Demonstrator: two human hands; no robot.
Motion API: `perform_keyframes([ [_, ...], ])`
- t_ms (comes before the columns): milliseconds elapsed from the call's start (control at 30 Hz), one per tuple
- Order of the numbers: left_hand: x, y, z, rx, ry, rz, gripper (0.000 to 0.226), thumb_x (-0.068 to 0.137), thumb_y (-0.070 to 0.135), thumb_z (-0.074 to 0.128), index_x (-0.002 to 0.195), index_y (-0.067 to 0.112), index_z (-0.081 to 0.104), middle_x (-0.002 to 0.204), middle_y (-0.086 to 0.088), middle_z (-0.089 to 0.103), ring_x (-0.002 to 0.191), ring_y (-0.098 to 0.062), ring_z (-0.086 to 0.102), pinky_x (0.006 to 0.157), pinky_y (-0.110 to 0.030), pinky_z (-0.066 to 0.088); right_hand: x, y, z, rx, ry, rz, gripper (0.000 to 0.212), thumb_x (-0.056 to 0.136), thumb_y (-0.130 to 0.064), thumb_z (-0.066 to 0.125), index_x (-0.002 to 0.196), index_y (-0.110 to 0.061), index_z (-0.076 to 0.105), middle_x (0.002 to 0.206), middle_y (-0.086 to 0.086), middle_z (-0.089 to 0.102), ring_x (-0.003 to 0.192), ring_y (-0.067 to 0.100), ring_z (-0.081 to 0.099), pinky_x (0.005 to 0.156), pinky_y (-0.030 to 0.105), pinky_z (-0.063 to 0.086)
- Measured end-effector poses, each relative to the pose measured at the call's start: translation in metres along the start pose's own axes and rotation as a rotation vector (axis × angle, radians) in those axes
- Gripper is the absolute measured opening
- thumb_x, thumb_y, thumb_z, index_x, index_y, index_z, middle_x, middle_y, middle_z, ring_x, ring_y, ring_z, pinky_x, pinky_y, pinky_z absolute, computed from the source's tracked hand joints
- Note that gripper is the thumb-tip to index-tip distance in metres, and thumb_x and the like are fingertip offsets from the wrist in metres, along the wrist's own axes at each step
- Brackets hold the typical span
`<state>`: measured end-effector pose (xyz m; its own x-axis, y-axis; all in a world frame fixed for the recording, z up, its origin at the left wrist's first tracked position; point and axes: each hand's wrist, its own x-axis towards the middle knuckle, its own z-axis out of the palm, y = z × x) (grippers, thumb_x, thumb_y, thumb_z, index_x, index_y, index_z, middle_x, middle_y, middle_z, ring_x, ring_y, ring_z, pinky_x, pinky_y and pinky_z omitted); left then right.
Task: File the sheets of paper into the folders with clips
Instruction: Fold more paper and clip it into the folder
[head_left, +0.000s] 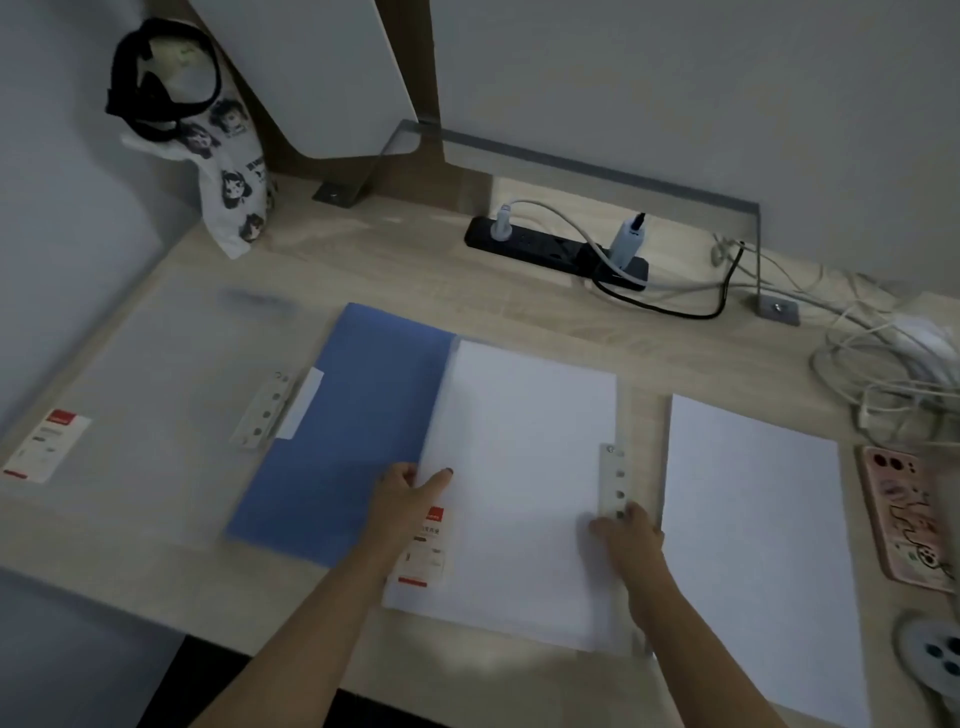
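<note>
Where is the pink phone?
In the head view, the pink phone lies at the far right, just right of the loose white sheet and nearer than the tangled cables.

In dim, cool light a pale wood-grain tabletop (395, 260) sits in a corner of plain grey-white walls (675, 78), with a white panel (311, 73) and a brown wooden strip (418, 57) rising behind it and a grey metal rail (597, 169) bolted along its back.
</note>
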<state>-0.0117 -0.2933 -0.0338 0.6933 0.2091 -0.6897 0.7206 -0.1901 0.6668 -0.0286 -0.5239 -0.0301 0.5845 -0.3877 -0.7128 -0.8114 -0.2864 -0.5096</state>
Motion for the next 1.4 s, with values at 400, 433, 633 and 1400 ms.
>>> perform_keyframes([
  [400, 0.022, 0.006, -0.083, 0.278, 0.267, 0.250, 0.055, 0.084, 0.039, 0.062, 0.129, 0.011, 0.047, 0.134, -0.013, 0.037, 0.127, -0.030, 0.033, 0.107, -0.043, 0.033, -0.022, -0.036, 0.074, 0.103, -0.151, -0.027, 0.046, 0.084, -0.013, 0.055, 0.129, -0.005, 0.044, 0.120, 0.018, 0.054, 0.101, 0.033, 0.055, 0.083, 0.037, 0.044],
  [433, 0.024, 0.005, -0.091, 0.336, 0.302, 0.262, 0.054, 0.085, 0.033, 0.061, 0.132, 0.012, 0.044, 0.139, -0.013, 0.031, 0.131, -0.030, 0.026, 0.108, -0.042, 0.028, -0.023, -0.038, 0.081, 0.093, -0.132, -0.044, 0.050, 0.084, -0.014, 0.056, 0.132, -0.010, 0.041, 0.123, 0.017, 0.051, 0.103, 0.033, 0.053, 0.087, 0.039, 0.045],
  [633, 0.039, -0.002, -0.120, 0.481, 0.287, 0.185, 0.064, 0.091, 0.030, 0.052, 0.142, 0.006, 0.023, 0.148, -0.014, 0.026, 0.137, -0.031, 0.018, 0.107, -0.045, 0.030, -0.044, -0.054, 0.104, -0.253, 0.138, -0.356, 0.074, 0.081, -0.014, 0.064, 0.144, -0.014, 0.025, 0.143, 0.022, 0.026, 0.129, 0.037, 0.030, 0.104, 0.043, 0.030],
  [1400, 0.039, 0.006, -0.101, -0.006, 0.064, 0.242, 0.015, 0.092, 0.020, 0.051, 0.080, 0.011, 0.049, 0.075, -0.008, 0.046, 0.070, -0.016, 0.045, 0.061, -0.025, 0.035, -0.020, -0.012, 0.098, -0.766, 0.155, -0.557, 0.099, 0.050, -0.085, -0.024, 0.138, -0.040, -0.013, 0.158, 0.002, -0.007, 0.145, 0.023, -0.008, 0.116, 0.046, 0.002],
])
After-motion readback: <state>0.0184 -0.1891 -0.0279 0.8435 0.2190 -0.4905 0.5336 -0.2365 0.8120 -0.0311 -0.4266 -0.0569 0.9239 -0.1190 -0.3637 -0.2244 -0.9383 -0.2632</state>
